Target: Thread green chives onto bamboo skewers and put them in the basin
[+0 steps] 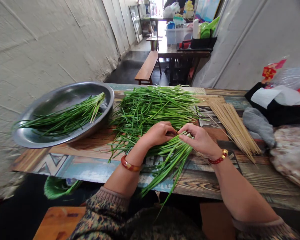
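Observation:
My right hand [198,137] is closed around the pale stem ends of a small bunch of garlic chives [168,153]. Their green leaves fan toward me and droop over the table's front edge. My left hand [161,134] is beside it with curled fingers, at the near side of a large pile of chives [156,106]; what its fingertips pinch is hidden. To the right lies a bundle of bamboo skewers [235,128]. A metal basin [65,145] at the left holds more chives [72,115], with skewers showing near their stem ends.
A grey cloth-like item [257,123] and a plastic bag of pale pieces [291,153] lie at the right. Behind them is a black bag [282,111]. A green basket [57,188] sits below the table edge. Further back stand a bench [148,65] and another table with containers.

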`<act>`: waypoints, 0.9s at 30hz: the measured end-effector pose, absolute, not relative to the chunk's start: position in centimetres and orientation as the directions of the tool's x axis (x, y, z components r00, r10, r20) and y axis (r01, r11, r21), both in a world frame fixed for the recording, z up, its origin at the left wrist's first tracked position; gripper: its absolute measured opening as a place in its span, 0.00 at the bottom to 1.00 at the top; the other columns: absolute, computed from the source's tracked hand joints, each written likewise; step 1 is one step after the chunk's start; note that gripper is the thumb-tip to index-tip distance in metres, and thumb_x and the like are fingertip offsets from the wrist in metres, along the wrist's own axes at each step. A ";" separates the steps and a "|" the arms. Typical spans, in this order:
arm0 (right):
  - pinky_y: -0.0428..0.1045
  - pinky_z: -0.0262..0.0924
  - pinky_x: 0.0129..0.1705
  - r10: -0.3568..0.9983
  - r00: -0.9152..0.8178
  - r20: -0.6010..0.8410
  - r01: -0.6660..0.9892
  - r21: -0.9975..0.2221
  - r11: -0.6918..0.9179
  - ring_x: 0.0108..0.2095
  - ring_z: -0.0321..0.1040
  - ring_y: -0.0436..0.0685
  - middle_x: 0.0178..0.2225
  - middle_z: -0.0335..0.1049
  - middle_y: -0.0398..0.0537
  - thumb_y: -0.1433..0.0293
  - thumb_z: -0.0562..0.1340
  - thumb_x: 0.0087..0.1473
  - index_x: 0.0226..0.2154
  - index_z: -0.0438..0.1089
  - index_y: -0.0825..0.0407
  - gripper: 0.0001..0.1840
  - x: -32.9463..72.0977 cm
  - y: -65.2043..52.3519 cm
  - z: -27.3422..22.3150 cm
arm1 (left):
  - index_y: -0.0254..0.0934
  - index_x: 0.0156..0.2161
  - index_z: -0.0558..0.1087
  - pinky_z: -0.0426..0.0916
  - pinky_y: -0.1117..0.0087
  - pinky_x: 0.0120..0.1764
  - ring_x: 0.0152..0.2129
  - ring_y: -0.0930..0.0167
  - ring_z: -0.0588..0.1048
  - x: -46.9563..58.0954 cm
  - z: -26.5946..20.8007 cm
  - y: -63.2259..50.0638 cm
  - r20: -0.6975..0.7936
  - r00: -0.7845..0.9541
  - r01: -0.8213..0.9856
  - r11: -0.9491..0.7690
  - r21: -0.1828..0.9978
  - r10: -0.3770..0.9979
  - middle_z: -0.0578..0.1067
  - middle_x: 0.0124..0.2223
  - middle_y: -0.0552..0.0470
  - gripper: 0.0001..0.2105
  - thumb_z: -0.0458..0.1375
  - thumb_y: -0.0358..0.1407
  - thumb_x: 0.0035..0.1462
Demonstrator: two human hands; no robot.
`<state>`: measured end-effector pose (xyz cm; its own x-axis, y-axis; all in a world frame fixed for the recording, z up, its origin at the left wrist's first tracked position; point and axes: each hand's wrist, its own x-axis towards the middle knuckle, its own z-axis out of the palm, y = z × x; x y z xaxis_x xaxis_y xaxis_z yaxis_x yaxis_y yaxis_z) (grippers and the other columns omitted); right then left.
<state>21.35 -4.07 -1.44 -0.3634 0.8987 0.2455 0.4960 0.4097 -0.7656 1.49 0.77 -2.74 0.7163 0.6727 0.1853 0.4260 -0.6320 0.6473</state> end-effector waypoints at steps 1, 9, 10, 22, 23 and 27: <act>0.47 0.60 0.32 0.889 -0.388 0.244 0.490 -0.762 0.424 0.30 0.67 0.52 0.30 0.72 0.45 0.67 0.60 0.53 0.32 0.71 0.51 0.06 21.3 -4.1 -1.3 | 0.37 0.33 0.79 0.60 0.72 0.33 0.29 0.70 0.69 1.5 -2.8 0.7 0.167 0.746 0.426 -0.655 0.624 0.645 0.73 0.31 0.49 0.06 0.60 0.32 0.49; 0.47 0.61 0.35 0.832 -0.499 0.241 0.442 -0.755 0.484 0.31 0.66 0.52 0.31 0.71 0.44 0.69 0.60 0.53 0.33 0.70 0.51 0.04 21.6 -4.2 -1.3 | 0.35 0.30 0.75 0.60 0.71 0.34 0.30 0.69 0.68 2.1 -3.3 0.2 0.119 0.782 0.478 -0.711 0.515 0.612 0.71 0.30 0.48 0.06 0.56 0.28 0.50; 0.47 0.61 0.35 0.835 -0.493 0.244 0.444 -0.755 0.483 0.31 0.67 0.52 0.31 0.71 0.45 0.69 0.60 0.53 0.33 0.70 0.52 0.05 21.6 -4.1 -1.4 | 0.35 0.29 0.74 0.60 0.71 0.34 0.29 0.70 0.68 2.2 -3.3 0.2 0.139 0.763 0.474 -0.693 0.542 0.631 0.72 0.30 0.48 0.05 0.56 0.28 0.50; 0.49 0.64 0.39 0.949 -0.176 0.262 0.505 -0.804 0.316 0.35 0.71 0.54 0.37 0.76 0.47 0.67 0.59 0.53 0.39 0.72 0.51 0.11 20.8 -3.9 -2.1 | 0.31 0.33 0.70 0.63 0.78 0.22 0.17 0.79 0.68 2.1 -1.6 0.1 0.057 0.325 0.148 -0.110 0.983 0.944 0.73 0.26 0.54 0.07 0.60 0.34 0.50; 0.50 0.64 0.41 0.948 -0.178 0.266 0.493 -0.809 0.319 0.37 0.72 0.55 0.38 0.76 0.47 0.67 0.59 0.53 0.40 0.73 0.51 0.12 20.7 -3.9 -2.2 | 0.31 0.33 0.71 0.63 0.78 0.23 0.18 0.79 0.69 2.2 -1.5 0.1 0.061 0.320 0.150 -0.115 0.982 0.945 0.73 0.26 0.54 0.07 0.60 0.34 0.50; 0.52 0.63 0.48 0.940 -0.186 0.286 0.447 -0.828 0.340 0.43 0.72 0.57 0.42 0.76 0.46 0.68 0.59 0.54 0.40 0.73 0.49 0.12 20.5 -3.8 -2.6 | 0.30 0.37 0.74 0.63 0.78 0.25 0.21 0.78 0.70 2.3 -1.2 -0.2 0.084 0.351 0.125 -0.136 0.983 0.932 0.74 0.26 0.54 0.08 0.57 0.32 0.51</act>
